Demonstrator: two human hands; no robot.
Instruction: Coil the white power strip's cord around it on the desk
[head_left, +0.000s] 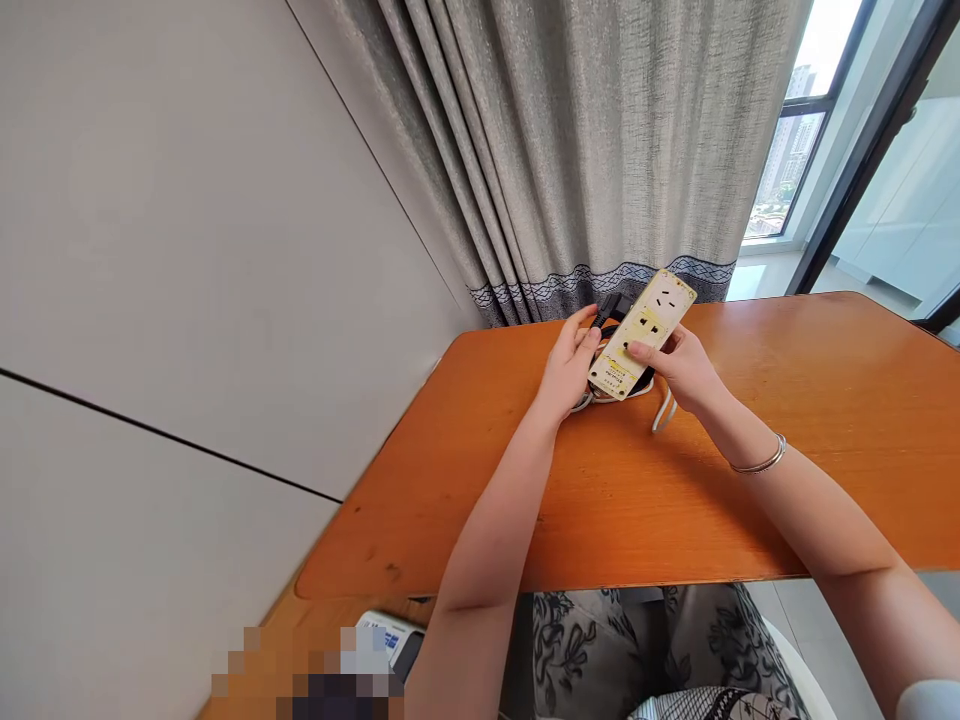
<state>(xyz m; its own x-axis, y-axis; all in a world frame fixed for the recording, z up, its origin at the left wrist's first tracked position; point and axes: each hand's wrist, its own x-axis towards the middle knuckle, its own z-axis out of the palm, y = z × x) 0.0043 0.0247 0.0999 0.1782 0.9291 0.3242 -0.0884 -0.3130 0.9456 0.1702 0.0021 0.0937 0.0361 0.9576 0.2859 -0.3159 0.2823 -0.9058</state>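
Power strip in hand, the person sits between a pale wall panel on the left and a grey curtain ahead, at an orange-brown wooden table. The strip appears raised over the table's far part, its socket face turned up toward the head camera. Its long axis slants, the near end toward the lower left beside the left hand, the other end pointing away to the upper right, against the curtain's patterned hem. The right hand is the nearer one to it, gripping the right-hand long edge at the near half: the thumb presses on the face and the fingers go underneath, so most of the strip reaches leftward and forward from that grip. White cable loops hang below the strip, between the two hands. Left thumb and fingers pinch what looks like a black plug, just beside the strip's left long edge; whether that thumb also touches the strip, I cannot tell. Smallest is a silver bangle on the right wrist.
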